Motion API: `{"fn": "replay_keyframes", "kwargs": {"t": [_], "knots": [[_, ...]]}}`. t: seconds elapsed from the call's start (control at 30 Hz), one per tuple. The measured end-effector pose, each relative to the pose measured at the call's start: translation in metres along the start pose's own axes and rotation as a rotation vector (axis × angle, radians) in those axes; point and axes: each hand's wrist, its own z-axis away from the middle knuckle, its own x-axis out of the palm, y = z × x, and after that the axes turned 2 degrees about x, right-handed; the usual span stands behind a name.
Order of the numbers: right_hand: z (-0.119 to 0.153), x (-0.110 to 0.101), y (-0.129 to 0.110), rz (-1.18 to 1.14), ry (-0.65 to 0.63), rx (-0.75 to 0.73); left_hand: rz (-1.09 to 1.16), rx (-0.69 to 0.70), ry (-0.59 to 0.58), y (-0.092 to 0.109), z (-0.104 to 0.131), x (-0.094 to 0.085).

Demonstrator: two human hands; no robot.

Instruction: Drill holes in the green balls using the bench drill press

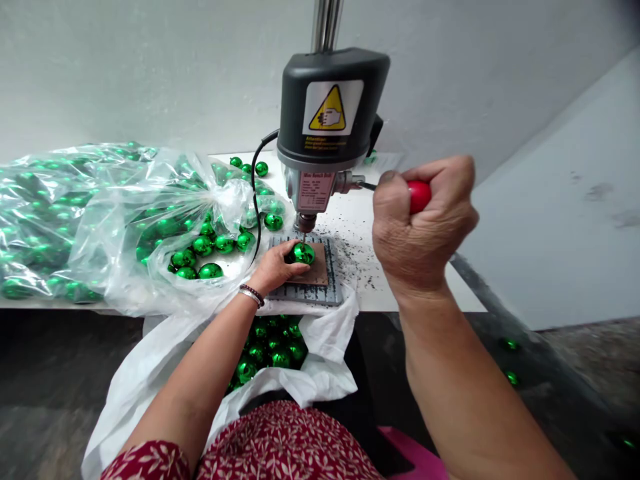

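My left hand grips a shiny green ball ornament between thumb and fingers, on a brown board over the slotted drill press base. Directly above the ball is the drill chuck; its thin bit reaches down to the ball's top, and whether it has entered the ball I cannot tell. My right hand is wrapped round the red knob of the feed lever on the drill press.
Clear plastic bags of green balls lie on the left of the white table, with loose balls beside them. Below the table edge, a white sack holds more balls. A black cord hangs by the drill. Dark shavings litter the tabletop.
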Motion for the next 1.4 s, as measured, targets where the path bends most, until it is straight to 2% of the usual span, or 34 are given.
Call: {"fn": "replay_keyframes", "kwargs": {"t": [0.27, 0.57, 0.9, 1.1, 1.2, 1.4], "knots": [[0.015, 0.002, 0.002, -0.018, 0.035, 0.026, 0.014, 0.0, 0.001, 0.0, 0.0, 0.002], [0.036, 0.009, 0.014, -0.042, 0.126, -0.005, -0.018, 0.037, 0.018, -0.004, 0.001, 0.002], [0.05, 0.014, 0.019, -0.096, 0.166, -0.017, 0.006, 0.034, 0.02, -0.002, 0.002, 0.002], [0.063, 0.015, 0.028, -0.093, 0.116, 0.02, 0.002, 0.026, 0.024, 0.0, 0.002, 0.001], [0.052, 0.012, 0.023, -0.085, 0.116, 0.005, -0.056, 0.011, 0.021, 0.004, 0.002, 0.002], [0.003, 0.009, 0.001, -0.083, 0.073, 0.017, -0.149, 0.035, 0.086, 0.01, 0.008, 0.004]]}}
